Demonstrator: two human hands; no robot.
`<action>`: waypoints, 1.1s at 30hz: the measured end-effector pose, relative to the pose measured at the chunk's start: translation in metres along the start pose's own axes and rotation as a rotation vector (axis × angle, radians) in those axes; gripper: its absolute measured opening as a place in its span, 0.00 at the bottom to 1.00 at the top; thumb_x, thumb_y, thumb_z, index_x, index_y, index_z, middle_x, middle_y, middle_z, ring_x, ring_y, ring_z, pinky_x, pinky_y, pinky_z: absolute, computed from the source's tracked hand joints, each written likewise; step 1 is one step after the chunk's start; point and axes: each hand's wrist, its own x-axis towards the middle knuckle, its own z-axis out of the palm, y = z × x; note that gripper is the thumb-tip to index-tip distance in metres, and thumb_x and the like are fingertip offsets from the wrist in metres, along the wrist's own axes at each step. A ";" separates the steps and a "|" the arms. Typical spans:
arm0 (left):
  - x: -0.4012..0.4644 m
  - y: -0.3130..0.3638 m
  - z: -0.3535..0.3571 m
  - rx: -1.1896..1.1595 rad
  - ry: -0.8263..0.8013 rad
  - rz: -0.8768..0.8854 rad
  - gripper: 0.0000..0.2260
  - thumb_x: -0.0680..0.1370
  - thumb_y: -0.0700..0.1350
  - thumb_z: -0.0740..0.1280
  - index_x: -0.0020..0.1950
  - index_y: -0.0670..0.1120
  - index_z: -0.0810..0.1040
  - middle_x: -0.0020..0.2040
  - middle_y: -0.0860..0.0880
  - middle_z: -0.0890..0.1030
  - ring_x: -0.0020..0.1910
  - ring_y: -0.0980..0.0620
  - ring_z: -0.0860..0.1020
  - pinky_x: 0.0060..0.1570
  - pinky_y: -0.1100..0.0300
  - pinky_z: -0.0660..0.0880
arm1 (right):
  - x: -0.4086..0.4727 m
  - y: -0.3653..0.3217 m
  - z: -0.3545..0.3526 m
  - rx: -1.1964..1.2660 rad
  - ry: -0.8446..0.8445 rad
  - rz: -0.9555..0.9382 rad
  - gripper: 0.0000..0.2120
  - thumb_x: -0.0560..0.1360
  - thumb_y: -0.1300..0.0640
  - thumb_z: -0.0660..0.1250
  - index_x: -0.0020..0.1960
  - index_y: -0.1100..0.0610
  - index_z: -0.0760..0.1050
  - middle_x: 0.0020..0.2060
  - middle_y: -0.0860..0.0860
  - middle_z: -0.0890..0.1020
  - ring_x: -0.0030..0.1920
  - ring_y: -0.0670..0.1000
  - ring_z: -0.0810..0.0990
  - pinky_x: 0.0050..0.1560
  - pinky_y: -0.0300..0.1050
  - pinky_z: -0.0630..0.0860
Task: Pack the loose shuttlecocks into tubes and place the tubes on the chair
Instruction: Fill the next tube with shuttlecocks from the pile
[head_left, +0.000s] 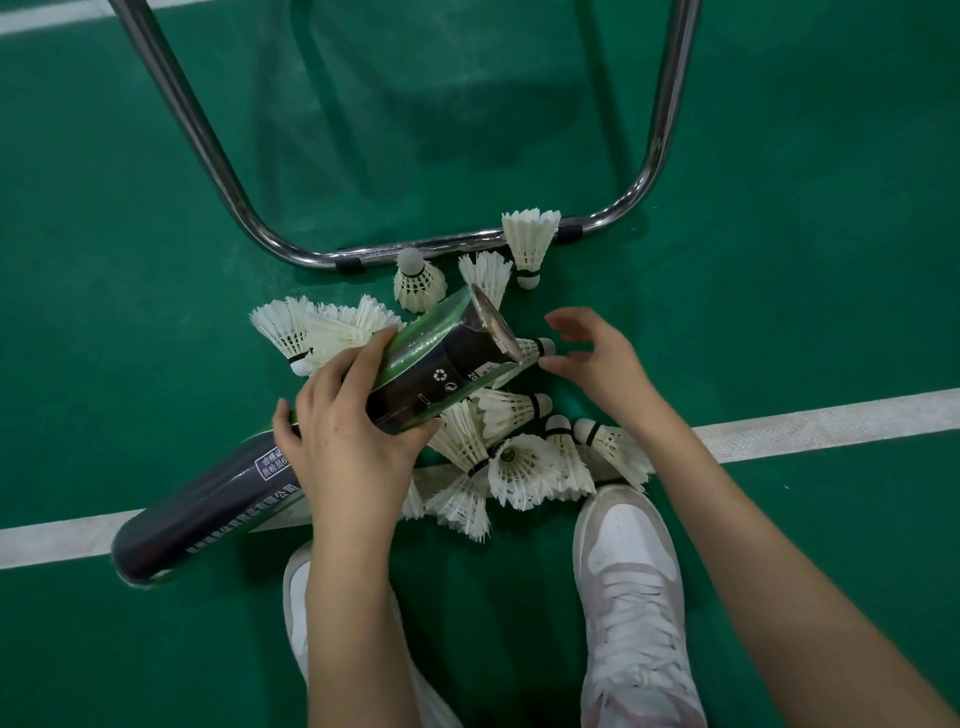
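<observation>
My left hand (343, 431) grips a long black tube (441, 364) around its middle, with the open mouth tilted up toward the right. My right hand (597, 358) hovers by the tube mouth with fingers spread and loosely curled, holding nothing, its fingertips close to a shuttlecock (535, 349) that lies just below the mouth. Several loose white shuttlecocks (519, 462) lie in a heap on the green floor under the tube. One more shuttlecock (530, 239) leans on the chair's chrome frame (218, 166).
The chair frame's base bar runs across the floor just beyond the heap. A white court line (831, 421) crosses the floor. My white shoes (628, 587) stand just below the shuttlecocks.
</observation>
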 end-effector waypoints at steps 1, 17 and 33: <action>0.000 -0.001 0.000 0.000 0.003 -0.003 0.37 0.61 0.47 0.79 0.68 0.58 0.69 0.62 0.50 0.74 0.63 0.47 0.68 0.68 0.42 0.54 | 0.004 0.004 0.004 -0.019 -0.015 -0.001 0.21 0.71 0.64 0.71 0.63 0.55 0.72 0.59 0.47 0.76 0.59 0.42 0.71 0.60 0.39 0.69; 0.000 -0.006 -0.002 -0.016 0.009 -0.026 0.37 0.62 0.47 0.79 0.68 0.58 0.70 0.62 0.51 0.74 0.64 0.49 0.67 0.68 0.44 0.53 | 0.008 0.046 -0.027 -0.340 0.208 0.030 0.20 0.68 0.61 0.74 0.58 0.57 0.75 0.44 0.49 0.77 0.54 0.56 0.73 0.49 0.43 0.67; 0.000 0.002 -0.002 -0.053 -0.009 -0.013 0.37 0.62 0.47 0.78 0.68 0.58 0.68 0.63 0.51 0.73 0.64 0.49 0.66 0.68 0.45 0.54 | -0.006 0.024 -0.040 -0.283 0.007 -0.077 0.31 0.73 0.62 0.70 0.71 0.44 0.63 0.70 0.48 0.65 0.69 0.47 0.63 0.65 0.42 0.66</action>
